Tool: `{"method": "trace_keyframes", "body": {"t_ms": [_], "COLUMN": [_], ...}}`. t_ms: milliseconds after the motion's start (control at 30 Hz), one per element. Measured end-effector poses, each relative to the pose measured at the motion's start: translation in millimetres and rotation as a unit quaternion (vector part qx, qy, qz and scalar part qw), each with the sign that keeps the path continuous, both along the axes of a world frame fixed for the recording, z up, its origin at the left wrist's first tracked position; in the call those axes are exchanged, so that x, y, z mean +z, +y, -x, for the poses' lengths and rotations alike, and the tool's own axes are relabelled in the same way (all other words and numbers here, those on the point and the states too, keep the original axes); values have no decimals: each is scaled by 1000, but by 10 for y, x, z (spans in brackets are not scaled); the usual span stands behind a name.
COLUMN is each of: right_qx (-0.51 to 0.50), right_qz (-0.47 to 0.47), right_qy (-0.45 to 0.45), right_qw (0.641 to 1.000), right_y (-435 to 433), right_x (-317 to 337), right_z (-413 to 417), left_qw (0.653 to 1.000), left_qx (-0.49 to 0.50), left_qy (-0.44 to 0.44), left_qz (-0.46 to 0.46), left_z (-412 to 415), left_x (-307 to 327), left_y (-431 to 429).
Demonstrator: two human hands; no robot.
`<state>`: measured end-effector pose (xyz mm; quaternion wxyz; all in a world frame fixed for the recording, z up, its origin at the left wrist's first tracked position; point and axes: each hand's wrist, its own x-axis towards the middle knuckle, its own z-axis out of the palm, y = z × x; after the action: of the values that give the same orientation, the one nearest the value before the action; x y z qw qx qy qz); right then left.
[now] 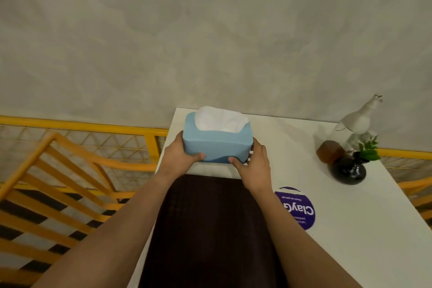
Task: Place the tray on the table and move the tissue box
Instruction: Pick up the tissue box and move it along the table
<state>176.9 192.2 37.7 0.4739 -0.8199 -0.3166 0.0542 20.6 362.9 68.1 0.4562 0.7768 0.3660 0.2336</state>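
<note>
Nearest the camera, a dark tray (205,229) lies flat on the white bench (350,229), running from the near edge away toward the wall, so the first half of the task looks done. Both forearms reach out over it. Just beyond the tray's far end, the left hand (180,155) and right hand (253,166) clasp the blue tissue box (217,147) from its two short ends: each thumb is pressed to the near face and the fingers (250,154) wrap round the sides, closed firmly on the box rather than spread. White tissue (219,119) stands out of its top. The box sits at or just above the bench near the far left corner; whether its base touches the surface cannot be told. The step in hand seems to be moving the box, either lifting it off or setting it down. The next move calls for keeping it level and finding clear bench, away from the tray and the ornaments. To the right of the tray is a round purple sticker (298,208), and farther right a black vase (348,170) with a green sprig, an amber jar (329,152) and a white figurine (360,119) stand close together. Left of the bench are yellow rails (70,170), and behind all a grey wall (210,30).
</note>
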Motion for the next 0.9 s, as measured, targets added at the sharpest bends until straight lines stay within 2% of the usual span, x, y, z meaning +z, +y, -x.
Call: {"method": "trace_keyframes", "body": {"t_ms": [367,633,900], "right_qx": [5,12,24], "right_qz": [7,23,-3], "right_qy": [-3,14,10], "right_qw": [1000,1000,1000], "right_y": [829,1155,1432], "right_x": [-88,-401,-483], "right_z": [256,121,-189], "left_qw": [1000,999,998], "left_qx": [-16,-41,-65], "left_qy": [4,22,14], "left_qz": [2,11,10], "left_z": [221,124,-107], "left_x": [-93,-348,-514], "left_y": [882,1266,1524]}}
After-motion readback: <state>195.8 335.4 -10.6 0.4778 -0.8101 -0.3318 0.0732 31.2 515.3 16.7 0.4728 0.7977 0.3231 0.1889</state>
